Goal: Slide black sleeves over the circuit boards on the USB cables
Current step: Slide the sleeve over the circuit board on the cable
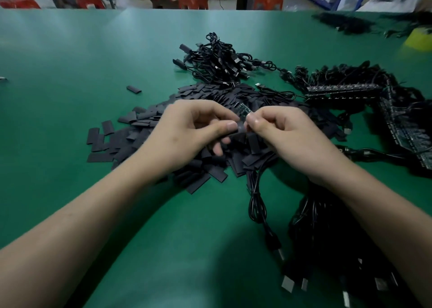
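My left hand (187,130) pinches a flat black sleeve (240,128) between thumb and fingers, above a heap of loose black sleeves (149,134) on the green table. My right hand (287,132) pinches a small green circuit board (244,110), whose far end sticks out past my fingertips. The sleeve's mouth sits at the near end of the board, between my two thumbs. A black USB cable (257,204) hangs from under my right hand and loops toward the table's near edge.
A tangle of sleeved cables (217,59) lies beyond the heap. Strips of joined circuit boards (397,120) with cables lie at right. More USB cables and plugs (327,249) pile up at near right. One stray sleeve (134,89) lies at left; a yellow object (418,38) sits far right.
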Available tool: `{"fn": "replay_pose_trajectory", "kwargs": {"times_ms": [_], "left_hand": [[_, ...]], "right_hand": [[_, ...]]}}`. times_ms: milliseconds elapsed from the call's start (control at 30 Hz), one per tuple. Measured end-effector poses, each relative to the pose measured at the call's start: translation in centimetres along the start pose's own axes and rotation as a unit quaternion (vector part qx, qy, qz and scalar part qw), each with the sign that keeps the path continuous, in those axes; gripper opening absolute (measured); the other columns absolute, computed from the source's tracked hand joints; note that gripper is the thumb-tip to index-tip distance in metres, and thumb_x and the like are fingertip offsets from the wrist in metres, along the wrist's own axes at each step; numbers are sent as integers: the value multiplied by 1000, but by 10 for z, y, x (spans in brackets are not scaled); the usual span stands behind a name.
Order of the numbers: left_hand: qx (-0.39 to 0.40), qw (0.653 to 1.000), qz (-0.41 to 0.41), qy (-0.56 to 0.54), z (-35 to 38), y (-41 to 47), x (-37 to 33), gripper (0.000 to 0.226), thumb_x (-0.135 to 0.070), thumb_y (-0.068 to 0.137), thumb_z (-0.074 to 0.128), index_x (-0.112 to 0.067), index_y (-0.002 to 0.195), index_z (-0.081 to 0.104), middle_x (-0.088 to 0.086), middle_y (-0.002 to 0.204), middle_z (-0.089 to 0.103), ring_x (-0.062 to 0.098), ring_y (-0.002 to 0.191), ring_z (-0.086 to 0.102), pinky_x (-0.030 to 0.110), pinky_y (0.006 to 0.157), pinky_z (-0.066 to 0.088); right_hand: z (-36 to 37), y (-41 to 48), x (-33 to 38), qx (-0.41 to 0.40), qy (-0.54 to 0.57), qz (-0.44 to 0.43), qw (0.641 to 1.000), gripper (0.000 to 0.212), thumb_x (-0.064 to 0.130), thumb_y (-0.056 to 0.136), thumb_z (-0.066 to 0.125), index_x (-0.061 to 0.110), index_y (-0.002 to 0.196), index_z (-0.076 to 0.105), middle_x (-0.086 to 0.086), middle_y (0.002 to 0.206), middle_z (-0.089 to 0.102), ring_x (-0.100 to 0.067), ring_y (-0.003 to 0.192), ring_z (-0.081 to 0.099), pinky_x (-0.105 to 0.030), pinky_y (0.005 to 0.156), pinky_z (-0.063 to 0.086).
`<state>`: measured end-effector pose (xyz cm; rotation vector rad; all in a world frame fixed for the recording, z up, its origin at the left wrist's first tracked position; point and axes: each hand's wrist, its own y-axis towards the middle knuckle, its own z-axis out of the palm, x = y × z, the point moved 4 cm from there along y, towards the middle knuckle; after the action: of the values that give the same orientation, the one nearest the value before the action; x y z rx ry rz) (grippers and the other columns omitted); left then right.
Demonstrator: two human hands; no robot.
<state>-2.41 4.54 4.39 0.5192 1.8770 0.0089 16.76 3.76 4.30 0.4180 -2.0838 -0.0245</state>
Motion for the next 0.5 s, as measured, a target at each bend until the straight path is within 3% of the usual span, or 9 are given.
{"fn": "replay_pose_trajectory", "kwargs": {"times_ms": [100,167,300,333,400,433,500], "left_hand": [[-45,997,-8,-61,16,0,4,2,-17,93,73,-18,92,73,5,69,73,12,53,64,25,56,54],[-71,995,-16,-68,24,-3,7,5,-23,90,74,-18,90,74,7,73,75,13,55,66,31,57,55],[-109,992,46,50,30,-10,4,16,-32,81,83,-26,96,78,-5,82,78,13,67,72,31,65,60],[-115,984,80,107,29,-10,1,22,-34,79,86,-28,99,79,-11,82,77,7,69,70,22,66,56],[-122,966,128,190,28,-11,-6,27,-34,79,86,-26,105,80,-17,84,73,-3,70,64,10,66,46],[-125,961,136,206,27,-11,-7,28,-32,81,85,-24,107,81,-16,87,73,-3,72,64,11,67,46],[-136,959,137,207,27,-12,-5,28,-30,82,85,-22,108,81,-13,91,75,1,78,68,13,71,50]], "right_hand": [[1,-3,-3,12,40,6,999,35,39,103,57,9,94,73,-12,64,59,-27,57,40,-31,62,33],[1,-4,-7,5,67,12,998,31,37,102,60,12,93,75,-19,82,74,-29,66,52,-35,72,39],[1,-5,-10,-12,58,16,998,33,38,102,58,14,86,74,-29,76,64,-22,68,44,-36,70,35],[1,-4,-12,-13,59,18,998,33,37,103,57,16,84,74,-25,73,66,-20,66,46,-32,69,36],[0,-5,-12,-16,53,20,998,34,35,104,56,20,80,74,1,52,57,-7,54,40,-20,57,34],[0,-5,-12,-19,46,21,999,35,36,105,55,19,80,74,9,49,46,-5,50,34,-18,52,29],[-2,-6,-11,-31,26,19,999,39,40,106,51,17,82,72,8,54,38,-7,49,30,-25,51,26]]}}
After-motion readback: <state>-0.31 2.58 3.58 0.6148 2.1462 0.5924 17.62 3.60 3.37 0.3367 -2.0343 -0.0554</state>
